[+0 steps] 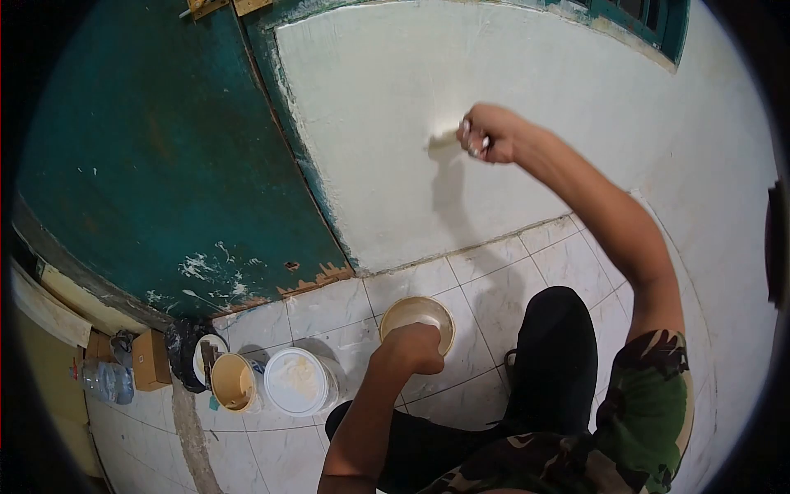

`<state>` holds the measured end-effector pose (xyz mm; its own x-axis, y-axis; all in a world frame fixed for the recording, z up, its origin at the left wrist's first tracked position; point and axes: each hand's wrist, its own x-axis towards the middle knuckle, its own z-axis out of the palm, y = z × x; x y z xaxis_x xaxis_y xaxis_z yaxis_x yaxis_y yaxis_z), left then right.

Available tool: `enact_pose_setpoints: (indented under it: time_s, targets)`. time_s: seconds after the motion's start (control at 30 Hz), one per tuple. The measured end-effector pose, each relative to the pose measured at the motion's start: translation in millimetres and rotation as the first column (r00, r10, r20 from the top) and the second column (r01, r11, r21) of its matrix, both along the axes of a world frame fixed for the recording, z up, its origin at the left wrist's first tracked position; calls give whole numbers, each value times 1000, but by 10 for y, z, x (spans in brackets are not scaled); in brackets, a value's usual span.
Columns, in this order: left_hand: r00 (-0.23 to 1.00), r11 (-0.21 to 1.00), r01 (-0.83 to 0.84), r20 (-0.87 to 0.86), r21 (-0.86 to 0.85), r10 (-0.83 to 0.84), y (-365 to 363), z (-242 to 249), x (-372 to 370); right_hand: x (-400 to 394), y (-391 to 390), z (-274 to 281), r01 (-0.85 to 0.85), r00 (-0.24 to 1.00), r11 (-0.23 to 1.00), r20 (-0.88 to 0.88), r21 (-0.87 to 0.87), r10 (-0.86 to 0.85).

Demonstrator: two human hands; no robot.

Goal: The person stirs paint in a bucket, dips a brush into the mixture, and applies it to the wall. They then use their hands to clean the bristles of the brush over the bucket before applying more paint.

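A pale tool (443, 140), perhaps a brush or scraper, touches or nearly touches the white wall (370, 107). Its near end is in my right hand (487, 133), whose closed fingers carry white smears. Low over the tiled floor, my left hand (417, 347) is closed at the near rim of a round tan bowl (395, 311). The fingers there are mostly hidden, and something white shows just inside the bowl beside them.
A green door (156, 148) with white splatters stands at the left. Along the floor are a lidded white bucket (296, 381), a tan bucket (233, 383), a black bag (183, 350), a cardboard box (151, 361) and a plastic bottle (109, 381). A window frame (675, 33) is at the upper right.
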<state>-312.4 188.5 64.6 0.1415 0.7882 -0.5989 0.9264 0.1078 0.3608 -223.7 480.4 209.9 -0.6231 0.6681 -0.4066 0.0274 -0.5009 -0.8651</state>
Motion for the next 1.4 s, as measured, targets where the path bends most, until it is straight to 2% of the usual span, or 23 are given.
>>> enact_pose_setpoints:
  time_s: [0.1, 0.13, 0.23, 0.27, 0.33, 0.37, 0.43, 0.5, 0.63, 0.7, 0.8, 0.87, 1.0, 1.2, 1.27, 1.4]
  targets:
    - [1000, 1000, -3, 2, 2, 3, 1, -36, -14, 67, -384, 718, 81, 996, 992, -48, 101, -77]
    - [1000, 1000, -3, 5, 10, 3, 3, -47, -14, 111, -471, 872, 75, 996, 974, -58, 213, -65]
    - [1000, 1000, 19, -17, -1, -19, 10, 5, 1, 235, -623, 1255, 110, 981, 946, -189, 306, -53]
    - [1000, 1000, 18, -17, 12, -18, 25, 26, 6, 263, -605, 1292, 109, 980, 942, -190, 319, -49]
    - [1000, 1000, 25, -19, 2, -25, 8, 45, 27, 306, -612, 1331, 130, 973, 866, -229, 482, -18]
    - [1000, 1000, 25, -18, 6, -25, 0, 56, 34, 295, -644, 1287, 129, 974, 865, -228, 486, -17]
    - [1000, 1000, 16, -8, -3, -16, 4, 79, 41, 231, -868, 1170, 281, 943, 734, -321, 618, -90]
    - [1000, 1000, 20, -7, 6, -20, 36, 62, 30, 189, -816, 947, 234, 944, 771, -330, 592, -33]
    - [1000, 1000, 5, 21, 22, -5, -16, 75, 39, -121, -697, 133, 328, 919, 822, -359, 466, -163]
    - [1000, 1000, 3, 28, 13, -3, 0, 88, 24, -234, -597, -418, 385, 915, 754, -330, 533, -233]
    - [999, 999, -1, 33, 33, 0, -1, 71, -3, -318, -524, -1145, 410, 902, 776, -340, 479, -267]
    - [999, 999, 12, 38, 38, -14, -50, 61, -19, -344, -566, -1532, 405, 910, 806, -277, 432, -309]
    - [998, 1000, 5, 63, 24, -7, -54, 172, -58, -290, -618, -2048, 430, 902, 802, -242, 415, -359]
    - [998, 998, 9, 66, 64, -13, -118, 203, -38, -50, -754, -3029, 401, 910, 849, -39, 344, -414]
    - [998, 999, 20, 63, 50, -23, -138, 212, -24, 52, -794, -3217, 343, 929, 915, 71, 212, -364]
    - [999, 999, -19, 48, 32, 17, -164, 249, -20, 199, -757, -3504, 294, 944, 944, 110, 150, -311]
